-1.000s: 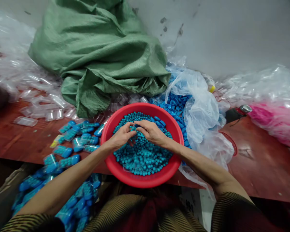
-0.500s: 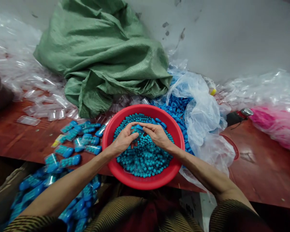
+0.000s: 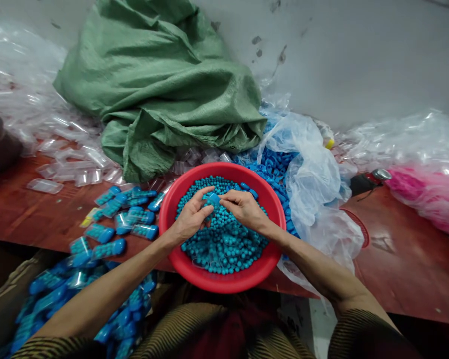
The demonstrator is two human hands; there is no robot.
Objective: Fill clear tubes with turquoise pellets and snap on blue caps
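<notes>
Over a red basin (image 3: 226, 283) of turquoise beads (image 3: 224, 249), my left hand (image 3: 190, 217) is closed around a small clear plastic container with a blue cap (image 3: 213, 200). Its fingers partly hide the container's body. My right hand (image 3: 245, 209) pinches at the right edge of the cap, thumb and forefinger together. Strung beads make up part of the basin's contents. A few loose blue caps (image 3: 249, 189) lie on the beads at the basin's upper right.
Filled blue-capped containers (image 3: 136, 215) lie left of the basin, with a larger heap (image 3: 48, 299) below the table edge. Empty clear containers (image 3: 71, 167) spread behind. A green sack (image 3: 164, 85) stands at the back. Blue caps (image 3: 273, 167) spill from a clear bag (image 3: 310, 164).
My right fingers have shifted from across the cap's top to its right edge. The cap has turned, showing more of its blue face. My left hand stays around the container.
</notes>
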